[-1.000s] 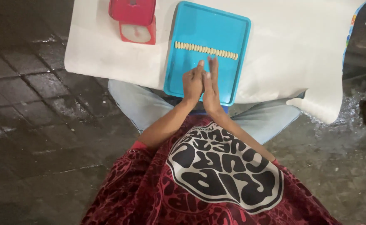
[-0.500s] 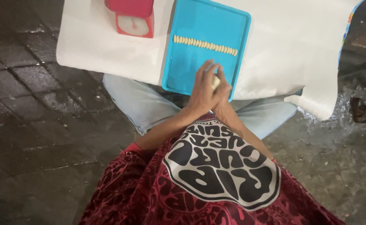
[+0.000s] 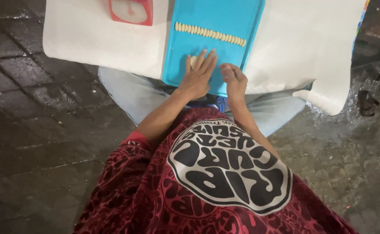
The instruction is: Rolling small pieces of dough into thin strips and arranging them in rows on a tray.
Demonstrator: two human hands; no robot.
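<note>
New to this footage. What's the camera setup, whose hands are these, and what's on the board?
There is no machine: a person works with two bare hands, and the single camera is worn on their head, looking down past a red patterned shirt and jeans.

A blue tray lies on a white-covered board across their lap. On it runs a row of small pale pieces. At the top edge sits a red box with a white face, cut off by the frame.

The left hand lies flat on the tray, and a pale lump shows between its fingers. The right hand is loosely curled at the tray's near edge; nothing can be seen in it.
</note>
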